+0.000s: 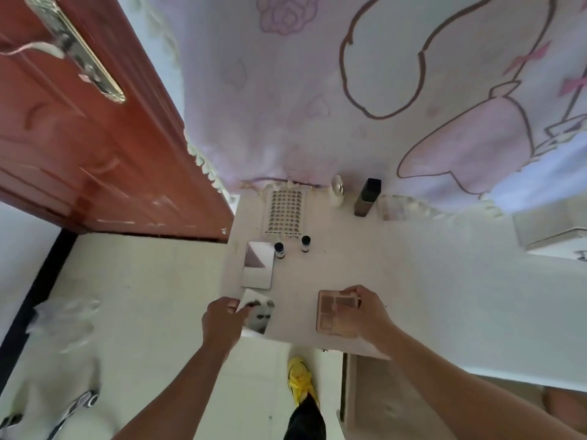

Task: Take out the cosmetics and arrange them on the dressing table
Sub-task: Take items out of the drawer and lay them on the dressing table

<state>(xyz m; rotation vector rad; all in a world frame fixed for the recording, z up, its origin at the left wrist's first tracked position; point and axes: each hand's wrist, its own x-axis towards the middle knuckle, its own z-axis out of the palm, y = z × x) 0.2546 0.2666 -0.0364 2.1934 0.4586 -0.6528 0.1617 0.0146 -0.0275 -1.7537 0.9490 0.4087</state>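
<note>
R hand (362,309) grips palette (330,315) under its fingers. L hand (222,319) pinches mirror (260,312) by thumb, at table (333,265) edge. I'd slide both inward, flat, square w/ bottles (279,250) ahead.

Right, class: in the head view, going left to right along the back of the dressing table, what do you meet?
dotted sheet → white rounded container → tall dark bottle
</note>
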